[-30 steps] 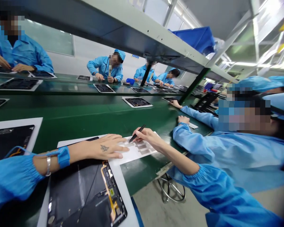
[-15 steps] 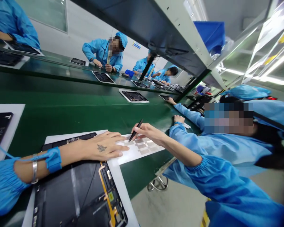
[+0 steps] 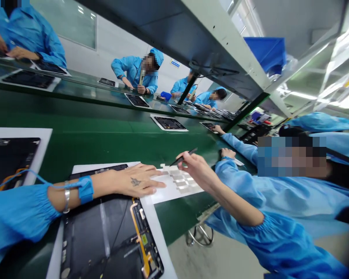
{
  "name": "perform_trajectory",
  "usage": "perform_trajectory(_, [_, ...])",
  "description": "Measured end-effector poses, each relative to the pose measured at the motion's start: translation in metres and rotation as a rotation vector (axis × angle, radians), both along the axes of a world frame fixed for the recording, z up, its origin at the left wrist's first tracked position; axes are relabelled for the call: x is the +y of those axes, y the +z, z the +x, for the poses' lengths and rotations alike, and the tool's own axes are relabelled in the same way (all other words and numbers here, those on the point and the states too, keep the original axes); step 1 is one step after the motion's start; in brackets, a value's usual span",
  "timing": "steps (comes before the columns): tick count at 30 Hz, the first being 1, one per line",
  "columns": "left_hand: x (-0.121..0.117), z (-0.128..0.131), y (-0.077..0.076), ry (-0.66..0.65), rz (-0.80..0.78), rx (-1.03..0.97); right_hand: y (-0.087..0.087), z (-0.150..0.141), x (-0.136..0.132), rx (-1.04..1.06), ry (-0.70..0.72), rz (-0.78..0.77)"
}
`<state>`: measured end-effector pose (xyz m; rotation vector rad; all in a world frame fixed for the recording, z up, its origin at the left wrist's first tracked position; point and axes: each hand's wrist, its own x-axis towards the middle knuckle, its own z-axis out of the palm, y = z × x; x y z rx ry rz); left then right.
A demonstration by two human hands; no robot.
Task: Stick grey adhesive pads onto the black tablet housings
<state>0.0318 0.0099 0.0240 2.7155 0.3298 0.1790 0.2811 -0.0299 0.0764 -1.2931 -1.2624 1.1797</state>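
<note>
My left hand (image 3: 136,181) lies flat on a white sheet of small grey strips (image 3: 182,188), holding nothing, with a blue antistatic wrist strap (image 3: 85,190) around the wrist. My right hand (image 3: 196,166) is shut on black tweezers (image 3: 183,157), whose tip is just above the sheet's upper edge. Below my left hand, an open tablet (image 3: 110,240) with an orange flex cable rests on a white pad. A dark panel (image 3: 99,169) shows partly beneath my left wrist.
The green conveyor belt (image 3: 84,149) carries several tablets on white pads. A blue-gowned co-worker (image 3: 282,190) sits close on the right, with their hand (image 3: 228,153) on the belt. Overhead runs a grey metal shelf (image 3: 197,35). Several workers sit across the belt.
The tweezers have swung from pointing down at the sheet to lying flatter, and my right hand has moved slightly up the picture. My left hand stays on the sheet. The whole view has shifted slightly.
</note>
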Motion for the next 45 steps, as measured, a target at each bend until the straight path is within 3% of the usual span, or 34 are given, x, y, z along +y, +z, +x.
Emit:
perform_trajectory(3, [0.005,-0.018,0.015,0.01,0.104,-0.087,0.017,-0.015,-0.004,0.057,-0.046,0.14])
perform_trajectory(6, [0.011,-0.056,0.034,0.217,0.276,-0.194,0.023,-0.035,-0.004,0.051,-0.025,0.186])
perform_trajectory(8, [0.01,-0.085,0.04,0.337,0.371,-0.144,0.018,-0.054,-0.001,0.045,0.017,0.169])
perform_trajectory(11, [0.002,-0.118,0.033,0.376,0.396,-0.02,0.003,-0.09,0.014,0.04,0.12,0.12])
perform_trajectory(14, [-0.007,-0.134,0.016,0.368,0.305,-0.086,-0.013,-0.123,0.032,0.034,0.203,0.072])
perform_trajectory(18, [-0.008,-0.14,-0.001,0.336,0.186,-0.273,-0.029,-0.14,0.045,0.042,0.245,0.013])
perform_trajectory(21, [-0.005,-0.141,-0.005,0.296,0.144,-0.345,-0.033,-0.138,0.046,0.044,0.244,-0.023])
perform_trajectory(32, [-0.012,-0.135,0.007,0.282,0.174,-0.34,-0.029,-0.135,0.043,0.01,0.277,-0.068])
perform_trajectory(45, [-0.01,-0.136,0.004,0.289,0.184,-0.308,-0.03,-0.134,0.039,0.008,0.266,-0.046])
